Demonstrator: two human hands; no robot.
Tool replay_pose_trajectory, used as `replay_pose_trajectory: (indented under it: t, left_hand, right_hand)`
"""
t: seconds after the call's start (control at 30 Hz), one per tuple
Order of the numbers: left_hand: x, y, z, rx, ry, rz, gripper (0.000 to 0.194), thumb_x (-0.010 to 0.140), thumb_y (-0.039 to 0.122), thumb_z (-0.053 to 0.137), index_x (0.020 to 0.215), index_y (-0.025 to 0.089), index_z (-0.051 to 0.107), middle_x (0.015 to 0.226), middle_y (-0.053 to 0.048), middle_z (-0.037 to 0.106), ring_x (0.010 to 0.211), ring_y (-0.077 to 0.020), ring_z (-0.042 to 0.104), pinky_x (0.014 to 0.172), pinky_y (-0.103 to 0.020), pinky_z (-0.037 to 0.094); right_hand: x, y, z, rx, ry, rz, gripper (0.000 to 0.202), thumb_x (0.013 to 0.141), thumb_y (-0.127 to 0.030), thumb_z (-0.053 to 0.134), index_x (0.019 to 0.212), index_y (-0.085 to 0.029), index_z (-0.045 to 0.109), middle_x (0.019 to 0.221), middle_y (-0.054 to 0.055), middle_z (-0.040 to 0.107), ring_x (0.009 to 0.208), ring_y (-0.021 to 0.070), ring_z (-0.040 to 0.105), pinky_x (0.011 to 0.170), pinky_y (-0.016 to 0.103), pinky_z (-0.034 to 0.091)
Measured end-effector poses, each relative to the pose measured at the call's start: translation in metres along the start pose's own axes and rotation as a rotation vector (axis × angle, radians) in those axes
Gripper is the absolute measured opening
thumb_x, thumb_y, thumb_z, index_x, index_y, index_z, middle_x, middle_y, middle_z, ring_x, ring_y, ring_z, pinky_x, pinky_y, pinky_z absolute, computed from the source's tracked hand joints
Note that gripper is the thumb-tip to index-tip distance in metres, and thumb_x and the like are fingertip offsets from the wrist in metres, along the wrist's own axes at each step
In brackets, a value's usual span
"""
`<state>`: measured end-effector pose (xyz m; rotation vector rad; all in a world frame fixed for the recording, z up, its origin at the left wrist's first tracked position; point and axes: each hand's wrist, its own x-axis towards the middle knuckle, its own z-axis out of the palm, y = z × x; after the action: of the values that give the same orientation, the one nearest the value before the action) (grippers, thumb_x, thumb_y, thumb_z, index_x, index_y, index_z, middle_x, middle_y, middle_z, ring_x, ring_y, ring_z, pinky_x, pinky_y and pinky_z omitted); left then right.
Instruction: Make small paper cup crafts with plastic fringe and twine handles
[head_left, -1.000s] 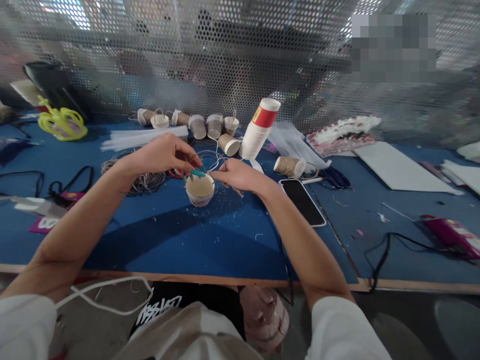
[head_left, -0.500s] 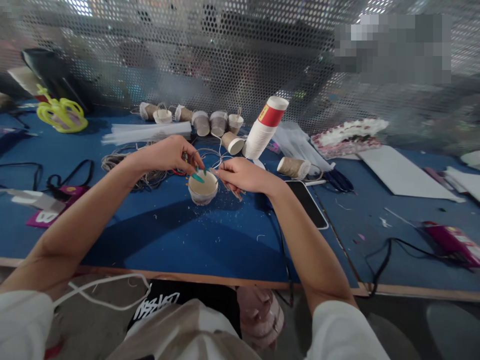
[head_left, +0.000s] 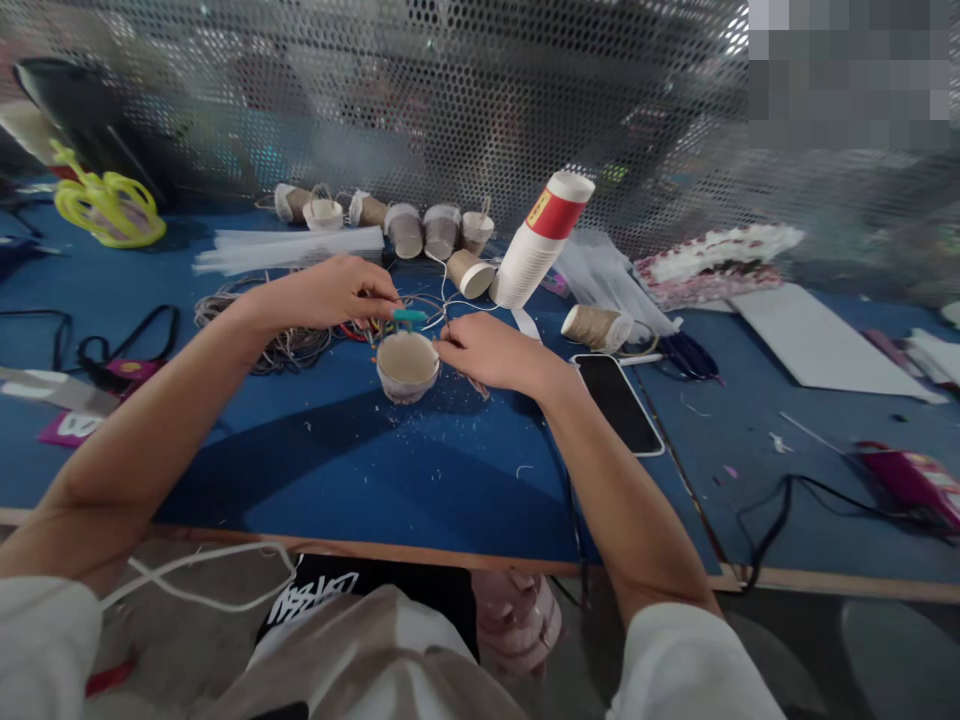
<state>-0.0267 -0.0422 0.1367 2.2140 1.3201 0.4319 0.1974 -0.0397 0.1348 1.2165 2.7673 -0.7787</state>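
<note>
A small paper cup [head_left: 407, 380] with a pale wrap stands upright on the blue table, its mouth facing up. Just behind its rim is my left hand [head_left: 352, 293], fingers pinched at a small teal object [head_left: 409, 315] whose kind I cannot make out. My right hand [head_left: 484, 350] is closed at the cup's right rim, gripping thin greyish-brown cord [head_left: 478, 388], whose ends stick out below the fingers. The fingers hide where the cord meets the cup. Behind my left wrist lies a tangled heap of grey cord [head_left: 289, 350].
Wrapped cups [head_left: 405, 232] line the back near a perforated metal screen. A leaning stack of paper cups [head_left: 525, 255] stands behind my right hand. A phone [head_left: 619, 405] lies beside my right forearm. Yellow decoration [head_left: 112, 210] sits at left, white board [head_left: 825, 340] at right.
My left hand has lifted slightly from the cup's mouth to behind its rim, the teal object now lying level. My right hand stays by the rim. The view has shifted a little.
</note>
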Motion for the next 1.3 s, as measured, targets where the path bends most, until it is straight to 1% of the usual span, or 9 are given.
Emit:
replay_pose_trajectory:
  t: [0.13, 0.37, 0.5, 0.63, 0.8, 0.97, 1.1, 1.2, 1.3]
  left_hand:
    - [-0.003, 0.003, -0.003, 0.084, 0.044, 0.006, 0.028, 0.079, 0.040, 0.059, 0.086, 0.016, 0.073, 0.084, -0.003, 0.069, 0.076, -0.0159, 0.063, 0.074, -0.027, 0.047]
    - [-0.004, 0.005, 0.000, 0.159, -0.035, 0.016, 0.026, 0.079, 0.037, 0.057, 0.083, 0.016, 0.072, 0.075, -0.003, 0.066, 0.073, -0.0172, 0.063, 0.070, -0.028, 0.046]
    - [-0.004, 0.005, -0.001, 0.234, -0.016, 0.040, 0.025, 0.079, 0.036, 0.056, 0.084, 0.017, 0.072, 0.072, -0.001, 0.065, 0.069, -0.0151, 0.061, 0.071, -0.027, 0.045]
    - [-0.006, 0.012, 0.001, 0.318, -0.015, 0.052, 0.021, 0.079, 0.031, 0.056, 0.083, 0.018, 0.072, 0.070, 0.000, 0.065, 0.069, -0.0144, 0.060, 0.071, -0.025, 0.043]
    - [-0.009, 0.022, 0.010, 0.427, 0.047, 0.068, 0.017, 0.078, 0.022, 0.055, 0.081, 0.018, 0.071, 0.075, -0.001, 0.068, 0.070, -0.0145, 0.058, 0.064, -0.024, 0.037]
    - [-0.012, 0.029, 0.016, 0.604, 0.053, 0.088, 0.019, 0.083, 0.017, 0.050, 0.075, 0.014, 0.066, 0.071, -0.004, 0.062, 0.065, -0.0143, 0.048, 0.062, -0.026, 0.030]
    - [-0.014, 0.029, 0.020, 0.652, 0.059, 0.116, 0.017, 0.088, 0.019, 0.050, 0.084, 0.014, 0.065, 0.076, -0.005, 0.062, 0.068, -0.0163, 0.050, 0.063, -0.027, 0.030]
    - [-0.015, 0.029, 0.022, 0.671, 0.048, 0.122, 0.013, 0.088, 0.019, 0.051, 0.092, 0.015, 0.064, 0.083, -0.006, 0.063, 0.075, -0.0182, 0.054, 0.065, -0.027, 0.032]
    - [-0.018, 0.029, 0.017, 0.633, 0.025, 0.120, 0.015, 0.089, 0.021, 0.051, 0.099, 0.015, 0.062, 0.088, -0.005, 0.063, 0.077, -0.0172, 0.054, 0.070, -0.027, 0.036]
  right_hand:
    - [0.001, 0.002, 0.001, 0.006, -0.003, -0.016, 0.040, 0.091, -0.020, 0.041, 0.051, -0.020, 0.038, 0.038, 0.000, 0.051, 0.039, 0.0096, 0.050, 0.054, 0.025, 0.038]
    - [0.000, -0.001, -0.001, 0.013, -0.048, 0.059, 0.040, 0.092, -0.022, 0.043, 0.052, -0.020, 0.039, 0.041, 0.002, 0.052, 0.040, 0.0112, 0.050, 0.054, 0.026, 0.037]
    - [0.002, -0.001, 0.001, -0.041, -0.008, 0.078, 0.033, 0.091, -0.024, 0.043, 0.058, -0.019, 0.044, 0.052, 0.004, 0.058, 0.046, 0.0120, 0.052, 0.053, 0.027, 0.033]
    - [0.001, -0.005, 0.004, -0.183, 0.058, 0.107, 0.025, 0.091, -0.025, 0.042, 0.070, -0.017, 0.052, 0.065, 0.007, 0.061, 0.057, 0.0142, 0.052, 0.055, 0.029, 0.029]
    - [-0.001, -0.010, 0.004, -0.203, 0.007, 0.090, 0.025, 0.093, -0.024, 0.040, 0.076, -0.016, 0.055, 0.071, 0.008, 0.062, 0.057, 0.0143, 0.051, 0.055, 0.029, 0.029]
    - [-0.001, -0.006, 0.005, -0.156, -0.028, 0.065, 0.026, 0.095, -0.023, 0.037, 0.081, -0.014, 0.056, 0.072, 0.009, 0.065, 0.059, 0.0145, 0.056, 0.056, 0.028, 0.032]
    - [0.000, -0.002, 0.006, -0.170, -0.026, 0.028, 0.029, 0.096, -0.027, 0.036, 0.082, -0.014, 0.058, 0.073, 0.009, 0.065, 0.060, 0.0150, 0.055, 0.056, 0.028, 0.032]
    - [0.000, -0.002, 0.006, -0.189, -0.042, 0.017, 0.025, 0.094, -0.021, 0.039, 0.080, -0.014, 0.058, 0.071, 0.009, 0.063, 0.058, 0.0145, 0.053, 0.055, 0.028, 0.031]
    - [0.000, -0.005, 0.004, -0.192, -0.077, 0.025, 0.020, 0.090, -0.017, 0.041, 0.076, -0.015, 0.056, 0.070, 0.008, 0.063, 0.057, 0.0135, 0.051, 0.055, 0.028, 0.031]
